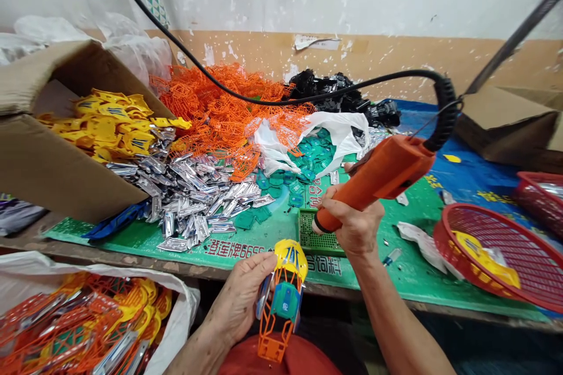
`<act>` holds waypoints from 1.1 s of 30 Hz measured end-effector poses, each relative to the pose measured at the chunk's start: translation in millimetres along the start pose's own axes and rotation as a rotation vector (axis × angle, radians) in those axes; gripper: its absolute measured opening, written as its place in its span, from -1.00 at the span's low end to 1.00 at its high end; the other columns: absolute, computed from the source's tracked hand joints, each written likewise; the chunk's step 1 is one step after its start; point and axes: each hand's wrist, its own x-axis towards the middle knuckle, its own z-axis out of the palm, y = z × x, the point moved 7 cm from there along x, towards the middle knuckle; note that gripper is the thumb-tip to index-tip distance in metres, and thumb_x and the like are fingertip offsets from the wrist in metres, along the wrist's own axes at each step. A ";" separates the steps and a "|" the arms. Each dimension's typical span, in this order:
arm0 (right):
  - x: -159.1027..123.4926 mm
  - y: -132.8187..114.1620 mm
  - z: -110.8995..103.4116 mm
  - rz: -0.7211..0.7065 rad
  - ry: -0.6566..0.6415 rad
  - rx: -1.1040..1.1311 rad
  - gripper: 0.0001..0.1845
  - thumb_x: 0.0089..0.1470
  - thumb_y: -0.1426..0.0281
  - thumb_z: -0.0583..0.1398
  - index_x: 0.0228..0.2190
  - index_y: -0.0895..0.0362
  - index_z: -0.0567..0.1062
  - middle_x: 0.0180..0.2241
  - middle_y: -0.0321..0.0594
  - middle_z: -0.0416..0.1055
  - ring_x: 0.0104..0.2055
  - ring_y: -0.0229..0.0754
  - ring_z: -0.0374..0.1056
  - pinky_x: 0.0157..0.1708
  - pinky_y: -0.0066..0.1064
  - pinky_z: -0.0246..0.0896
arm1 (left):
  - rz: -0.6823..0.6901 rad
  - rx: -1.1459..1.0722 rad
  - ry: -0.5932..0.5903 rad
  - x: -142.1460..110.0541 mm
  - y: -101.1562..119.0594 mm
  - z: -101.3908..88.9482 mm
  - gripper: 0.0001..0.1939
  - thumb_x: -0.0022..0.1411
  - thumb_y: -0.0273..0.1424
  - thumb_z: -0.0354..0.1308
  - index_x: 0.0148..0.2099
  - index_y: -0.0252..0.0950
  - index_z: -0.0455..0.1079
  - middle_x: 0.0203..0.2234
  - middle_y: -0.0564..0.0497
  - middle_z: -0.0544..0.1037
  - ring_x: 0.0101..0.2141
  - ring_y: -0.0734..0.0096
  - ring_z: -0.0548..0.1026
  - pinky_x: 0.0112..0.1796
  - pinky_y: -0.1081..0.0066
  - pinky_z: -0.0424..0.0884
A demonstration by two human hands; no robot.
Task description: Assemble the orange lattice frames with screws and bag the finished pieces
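The wooden counter (176, 268) is stretching below as the right hand (352, 224) is clenching an orange corded hand tool (378, 176), while the left hand (240, 299) is grasping an orange-and-yellow plastic lattice model (281, 299) just in front of the counter's edge.

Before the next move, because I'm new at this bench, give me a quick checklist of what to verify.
Left hand holds the plastic lattice cage: ok.
Right hand holds the orange corded tool: ok.
Dark tool tip apart from the cage: ok.
Black coiled cord clear of the orange lattice pile: cannot tell.
Cage joints secure: cannot tell.
Silver strips within reach on the green mat: ok.
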 end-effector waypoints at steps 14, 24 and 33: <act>-23.4 -63.0 31.8 -0.010 -0.196 0.273 -0.61 -0.21 0.55 0.21 -0.26 -0.01 0.44 -0.53 -0.38 0.35 -0.50 -0.24 0.30 -0.43 -0.27 0.29 | 0.030 -0.119 -0.006 5.3 -2.5 2.9 -0.60 -0.16 -0.23 0.46 -0.34 -0.44 0.54 -0.54 -0.06 0.58 -0.60 0.51 0.44 -0.56 0.54 0.35; -42.6 -52.4 50.5 0.055 -0.233 0.332 -0.40 -0.23 0.56 0.23 -0.08 -0.05 0.40 -0.52 -0.38 0.35 -0.50 -0.25 0.30 -0.42 -0.28 0.31 | 0.024 -0.155 0.020 3.6 -1.7 0.3 -0.63 -0.19 -0.28 0.48 -0.37 -0.43 0.54 -0.64 0.04 0.50 -0.66 0.59 0.36 -0.61 0.59 0.28; -42.8 -46.9 50.5 0.064 -0.258 0.270 -0.41 -0.22 0.50 0.26 -0.07 -0.06 0.40 -0.53 -0.39 0.33 -0.51 -0.22 0.30 -0.46 -0.27 0.31 | 0.016 -0.150 0.007 4.3 -1.9 2.3 -0.63 -0.19 -0.27 0.48 -0.38 -0.44 0.54 -0.68 0.05 0.49 -0.67 0.58 0.36 -0.61 0.58 0.27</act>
